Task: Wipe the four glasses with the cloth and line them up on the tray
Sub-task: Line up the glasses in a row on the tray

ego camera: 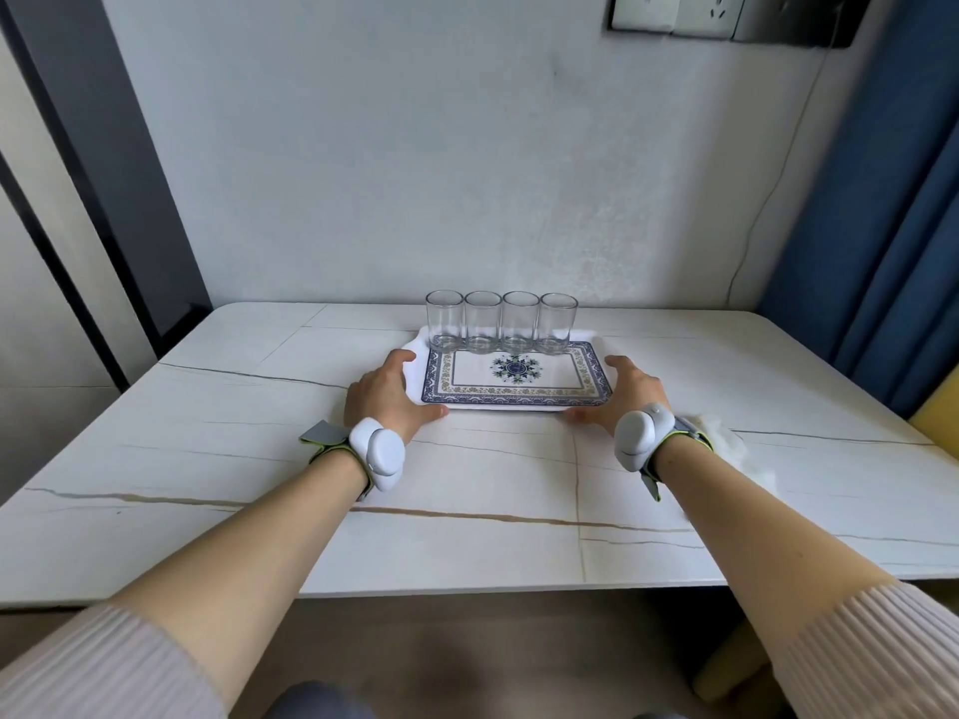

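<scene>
Upright, four glasses (501,322) on tray (591,391) (seemingly touching)

Marble table (207,459), tray (498,404), cloth (726,443)

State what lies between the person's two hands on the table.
The patterned tray, with four glasses lined along its far edge, seen in the head view.

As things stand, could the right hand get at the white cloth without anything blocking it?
Probably yes. The right hand rests at the tray's right edge, and the cloth lies on the table just right of that wrist. Nothing stands between them; the four glasses line the tray's far side.
</scene>
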